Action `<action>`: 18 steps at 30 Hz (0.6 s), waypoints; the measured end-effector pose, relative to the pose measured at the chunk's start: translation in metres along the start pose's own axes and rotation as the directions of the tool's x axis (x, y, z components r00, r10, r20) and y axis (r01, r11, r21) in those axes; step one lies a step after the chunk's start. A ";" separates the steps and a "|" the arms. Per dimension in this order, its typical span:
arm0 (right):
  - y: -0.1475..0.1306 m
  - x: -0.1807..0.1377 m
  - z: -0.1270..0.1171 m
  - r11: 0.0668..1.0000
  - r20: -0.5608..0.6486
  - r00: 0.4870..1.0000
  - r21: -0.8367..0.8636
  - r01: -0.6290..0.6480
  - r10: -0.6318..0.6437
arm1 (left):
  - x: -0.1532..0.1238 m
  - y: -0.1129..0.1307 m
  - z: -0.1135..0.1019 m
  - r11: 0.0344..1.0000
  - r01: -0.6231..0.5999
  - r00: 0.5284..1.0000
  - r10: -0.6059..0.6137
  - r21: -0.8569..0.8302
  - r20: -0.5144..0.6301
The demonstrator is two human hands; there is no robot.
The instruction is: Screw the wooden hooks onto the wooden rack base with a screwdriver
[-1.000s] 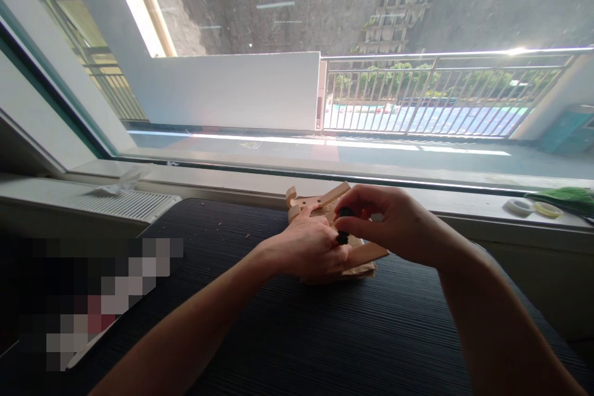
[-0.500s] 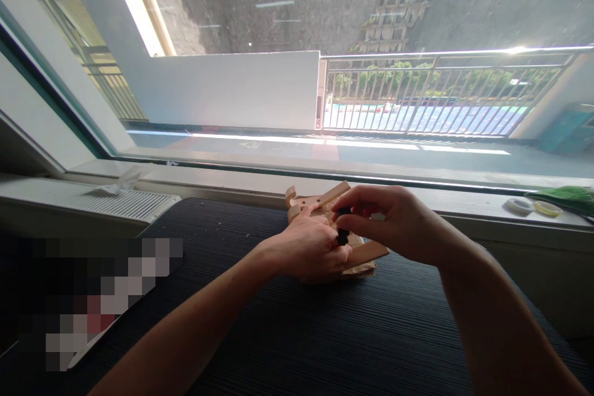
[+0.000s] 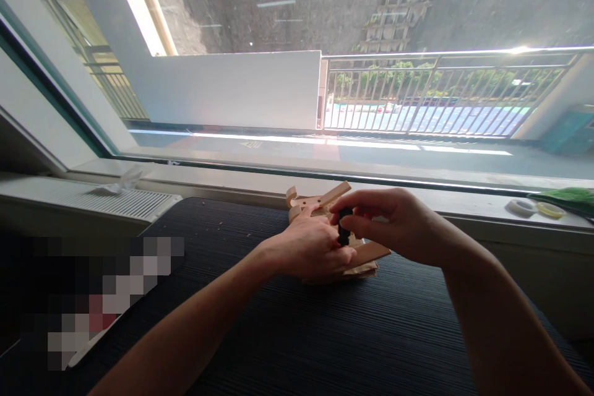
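Near the far edge of the dark table, my left hand (image 3: 309,246) is closed over a light wooden assembly (image 3: 341,192), which has dark holes and curved ends. My right hand (image 3: 394,223) reaches over from the right, its thumb and fingers pinching a small black cylindrical piece (image 3: 344,229). That piece stands nearly upright against the fingers of my left hand, and its lower end is hidden there. Beneath the hands juts a flat wooden strip (image 3: 375,252), with brown cardboard-like sheets (image 3: 364,271) under it. My left fingers cover much of the assembly.
The table (image 3: 223,334) meets a white windowsill (image 3: 223,182) below a large window. Rolls of tape (image 3: 522,207) and a green net-like bundle (image 3: 568,198) lie on the sill at right. Clear plastic (image 3: 123,182) rests on a white vented unit (image 3: 93,198) at left.
Both hands stay in nearly the same place. The black piece has shifted very slightly between my fingers, and the whole view has moved a little.
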State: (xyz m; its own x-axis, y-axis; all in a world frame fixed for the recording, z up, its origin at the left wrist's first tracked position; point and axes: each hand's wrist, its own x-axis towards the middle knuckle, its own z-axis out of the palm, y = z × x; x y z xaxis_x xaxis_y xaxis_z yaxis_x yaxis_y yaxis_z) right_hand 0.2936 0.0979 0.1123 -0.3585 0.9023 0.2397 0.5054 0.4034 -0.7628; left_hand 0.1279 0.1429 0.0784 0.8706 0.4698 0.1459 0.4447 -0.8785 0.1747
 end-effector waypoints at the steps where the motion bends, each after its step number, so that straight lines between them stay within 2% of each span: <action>1: 0.000 0.000 0.000 1.000 -0.003 1.000 -0.003 0.005 -0.005 | 0.000 0.000 -0.001 1.000 0.012 1.000 -0.012 -0.020 0.009; 12: -0.005 -0.002 0.000 0.999 -0.005 1.000 -0.039 -0.026 0.026 | 0.001 -0.002 0.005 1.000 0.001 1.000 -0.001 -0.006 -0.022; 18: -0.004 -0.003 -0.001 0.999 -0.021 1.000 -0.038 0.008 -0.009 | 0.000 -0.003 0.005 0.999 -0.028 0.999 0.029 0.014 -0.045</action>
State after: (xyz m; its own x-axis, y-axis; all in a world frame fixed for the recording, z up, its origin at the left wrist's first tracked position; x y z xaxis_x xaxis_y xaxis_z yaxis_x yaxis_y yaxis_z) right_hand 0.2935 0.0940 0.1149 -0.3463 0.9016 0.2593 0.5322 0.4164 -0.7371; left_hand 0.1281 0.1448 0.0729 0.8729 0.4475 0.1945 0.4228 -0.8927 0.1563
